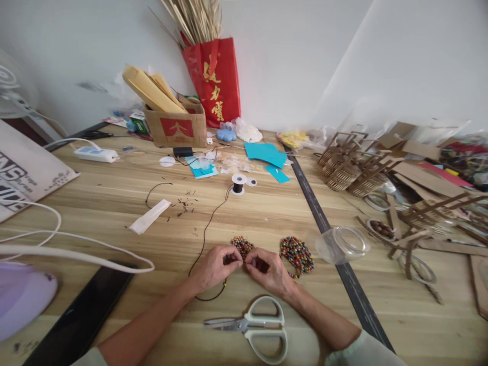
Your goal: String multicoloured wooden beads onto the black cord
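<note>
Left hand point(217, 265) and right hand point(268, 269) are nearly meeting in the head view, each making a tight pinch; whether anything is sitting inside, I cannot tell. Thin black cord point(208, 299) is looping beside the left hand; small round multicoloured beads point(241, 245) are lying just beyond both.

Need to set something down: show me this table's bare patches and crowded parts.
Bare wood, save for small specks, lies between the spool, black strip and larger bead pile, and between the white paper strip, white cable and black cord. It's crowded right of the black strip, with baskets and cardboard, and along the back around the printed box.
</note>
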